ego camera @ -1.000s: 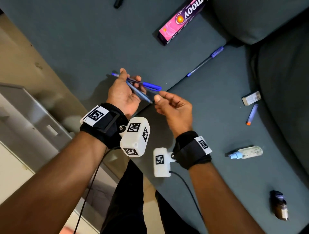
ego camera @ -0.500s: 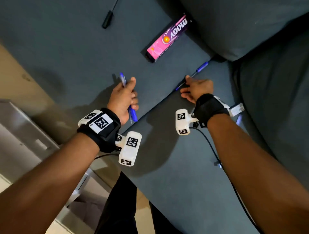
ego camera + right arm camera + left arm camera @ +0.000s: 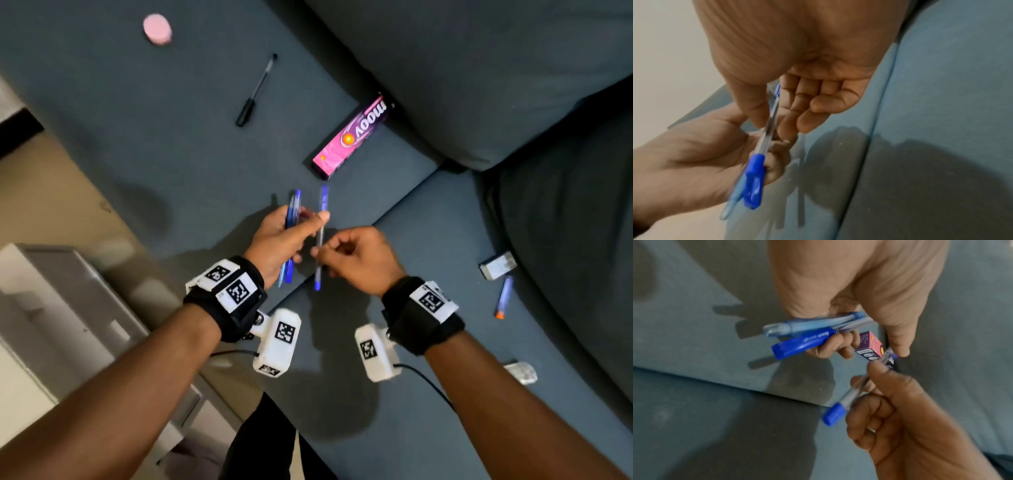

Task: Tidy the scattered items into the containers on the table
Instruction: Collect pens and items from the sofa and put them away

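Observation:
My left hand [image 3: 301, 226] grips two blue pens [image 3: 291, 219] in its curled fingers above the dark blue-grey sofa seat [image 3: 171, 154]. My right hand [image 3: 320, 251] pinches a third pen [image 3: 319, 240], with a clear barrel and a blue cap, between thumb and forefinger. It holds this pen upright right beside the left hand. The left thumb [image 3: 322, 216] touches the pen's upper part. The left wrist view shows the two blue pens [image 3: 807, 335] in the left fingers and the clear pen [image 3: 840, 408] in the right hand [image 3: 875, 374]. In the right wrist view the right hand [image 3: 768, 128] pinches the clear pen [image 3: 766, 138].
On the seat lie a pink box marked moov [image 3: 352, 137], a black pen [image 3: 257, 90] and a pink round item [image 3: 157, 29]. To the right are a small white box [image 3: 498, 265], a blue and orange stick [image 3: 503, 296] and a pale bottle [image 3: 520, 371]. A grey container [image 3: 68, 308] stands at the left.
My right hand reached out to the pen by the cushion seam, picked it up and brought it back to the left hand. The left hand kept hold of its two pens.

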Tool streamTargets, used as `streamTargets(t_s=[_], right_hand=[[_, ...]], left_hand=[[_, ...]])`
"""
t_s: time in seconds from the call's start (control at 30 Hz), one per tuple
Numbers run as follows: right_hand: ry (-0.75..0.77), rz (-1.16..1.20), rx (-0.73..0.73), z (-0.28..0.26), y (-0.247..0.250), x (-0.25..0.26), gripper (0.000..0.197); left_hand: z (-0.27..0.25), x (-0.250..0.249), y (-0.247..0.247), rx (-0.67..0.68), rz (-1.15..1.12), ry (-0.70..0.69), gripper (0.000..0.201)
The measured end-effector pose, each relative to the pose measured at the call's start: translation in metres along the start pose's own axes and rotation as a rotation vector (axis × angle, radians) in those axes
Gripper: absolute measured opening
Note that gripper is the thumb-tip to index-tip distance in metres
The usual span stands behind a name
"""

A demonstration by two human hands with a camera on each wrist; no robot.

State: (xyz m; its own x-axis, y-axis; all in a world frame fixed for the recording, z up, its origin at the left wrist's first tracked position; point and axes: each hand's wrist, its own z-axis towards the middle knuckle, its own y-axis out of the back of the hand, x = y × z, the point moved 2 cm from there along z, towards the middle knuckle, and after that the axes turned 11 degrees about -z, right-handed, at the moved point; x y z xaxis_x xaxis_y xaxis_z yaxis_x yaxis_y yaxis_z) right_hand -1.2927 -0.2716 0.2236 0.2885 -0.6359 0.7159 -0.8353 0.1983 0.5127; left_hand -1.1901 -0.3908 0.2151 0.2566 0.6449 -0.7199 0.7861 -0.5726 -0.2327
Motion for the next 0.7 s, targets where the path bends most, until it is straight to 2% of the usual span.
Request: streamTargets(t_s=[0.1,0.2,0.27,0.4,0.47,0.57,0.7], right_hand=[[0.099,-0.072,-0.059,0.007,-0.007,0.023,0.024],[0.021,0.009,-0.110,0.032,-0.008,0.035,0.024],[-0.006,-0.024,-0.153,0.054,-0.010,0.049,0.025],[-0.031,-0.058,-0.141,0.117,-0.029,0.085,0.023],[-0.082,-0.132,-0.196,0.148,-0.038,0.108,0.037],[-0.193,-0.317,-0.313,0.187,-0.039,0.127,0.044],[-0.409,-0.277,-0.377,0.223,-0.040,0.139,0.050]], left_hand=[[0.000,0.000,0.012,-0.010,0.052,-0.030,0.021],[0.008,-0.008,0.039,-0.161,0.011,-0.103,0.021],[0.014,-0.018,0.062,-0.237,-0.061,-0.117,0.022],[0.024,-0.047,0.110,-0.275,-0.083,-0.162,0.022],[0.026,-0.063,0.133,-0.285,-0.028,-0.215,0.027],[0.030,-0.084,0.158,-0.295,-0.003,-0.263,0.030],[0.041,-0.104,0.182,-0.316,-0.022,-0.274,0.035]])
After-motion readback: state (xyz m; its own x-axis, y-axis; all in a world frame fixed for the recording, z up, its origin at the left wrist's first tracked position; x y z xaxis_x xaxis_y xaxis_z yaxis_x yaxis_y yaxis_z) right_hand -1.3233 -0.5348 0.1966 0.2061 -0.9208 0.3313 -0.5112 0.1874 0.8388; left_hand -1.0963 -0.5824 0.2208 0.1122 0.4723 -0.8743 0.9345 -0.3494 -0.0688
